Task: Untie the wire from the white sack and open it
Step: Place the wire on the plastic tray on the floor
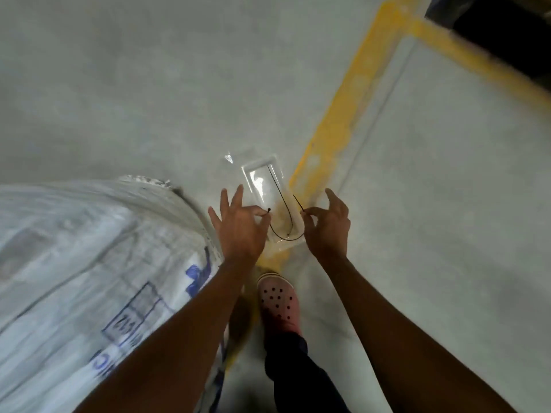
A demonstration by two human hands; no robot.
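now both grips pinch the wire (280, 231), left hand (241, 228) and right hand (328, 225) at its ends; white sack (89, 263) sits left. drop the wire, then spread the sack mouth.

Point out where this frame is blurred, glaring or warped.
Head view: white sack and yellow floor line smeared by motion blur; glare on the clear plastic tray; wide-angle bending at the edges; left hand, right hand and thin wire fairly sharp.
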